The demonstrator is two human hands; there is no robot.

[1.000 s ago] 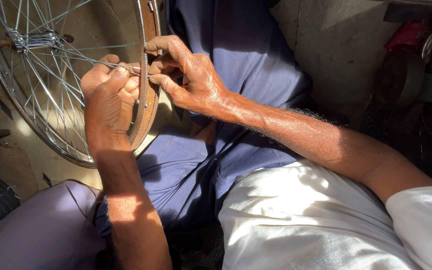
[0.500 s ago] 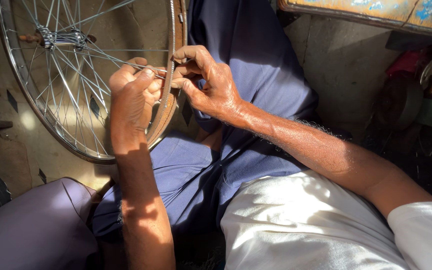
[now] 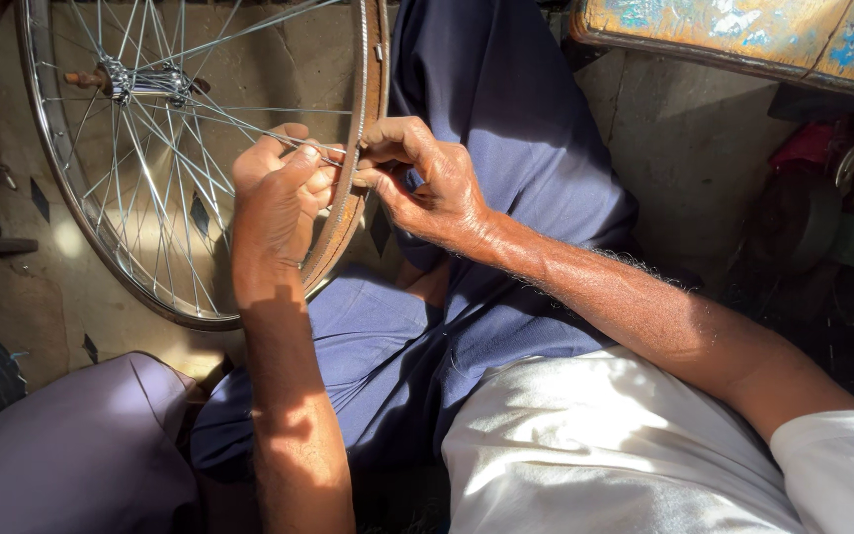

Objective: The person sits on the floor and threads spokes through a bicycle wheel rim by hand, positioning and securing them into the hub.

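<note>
Wheel rim [image 3: 42, 148] shifted right; both hands stay at the same spoke.
Left hand [image 3: 274, 203] fingers pinch spoke [image 3: 239, 127]; right hand [image 3: 427, 183] fingers narrow at rim; steady it while turning.

Two bare hands, left [image 3: 274, 198] and right [image 3: 427, 183], no gloves, rings or watch seen. Forearms bare to elbow and beyond; visible hair on right forearm [image 3: 625, 297]. Short white sleeve [image 3: 842, 465] at right upper arm, edge just above elbow. White shirt [image 3: 595, 445] over torso, plain, lightly creased, sunlit. Dark blue trousers [image 3: 506, 129], loose cloth, folds across lap and along leg. Pale lilac cloth [image 3: 71, 455] over left knee area, smooth; garment type unclear. Strong sun patches and hard shadows over arms and clothing.
</note>
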